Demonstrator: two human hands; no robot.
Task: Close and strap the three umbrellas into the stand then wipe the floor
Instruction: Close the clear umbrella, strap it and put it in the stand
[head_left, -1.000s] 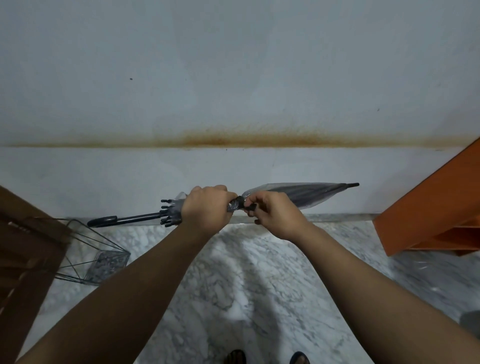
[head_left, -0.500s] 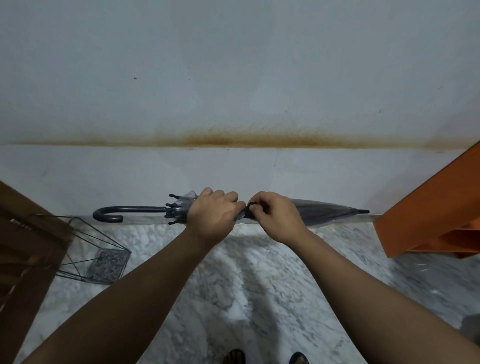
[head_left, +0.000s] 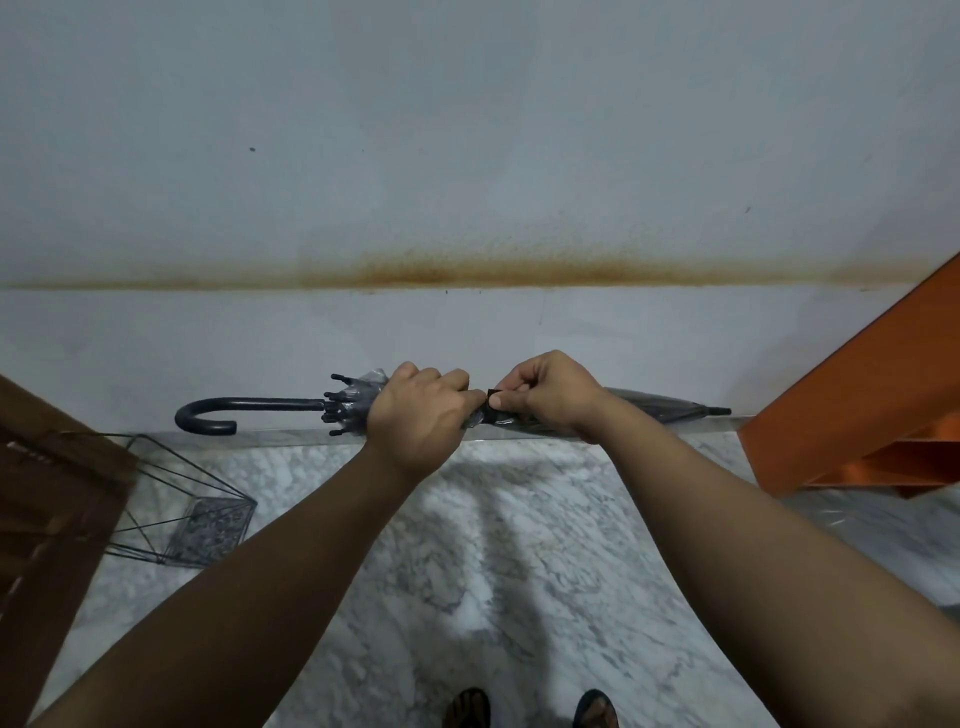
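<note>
- Since a second ago, the umbrella (head_left: 660, 406) has levelled out, its tip dropping to lie horizontal, with both hands staying on it.
- Left hand (head_left: 415, 415) wraps the bunched canopy; right hand (head_left: 550, 397) pinches the strap (head_left: 491, 410).
- Strapping seems in hand; next, the tab must be pressed closed.
- Beyond lie the marble floor (head_left: 467, 545), the wire stand (head_left: 176, 509) at left, and a stained wall (head_left: 467, 156).

Left hand (head_left: 415, 421) gripping closed umbrella (head_left: 660, 408), right hand (head_left: 550, 392) pinching strap (head_left: 492, 402)
</note>
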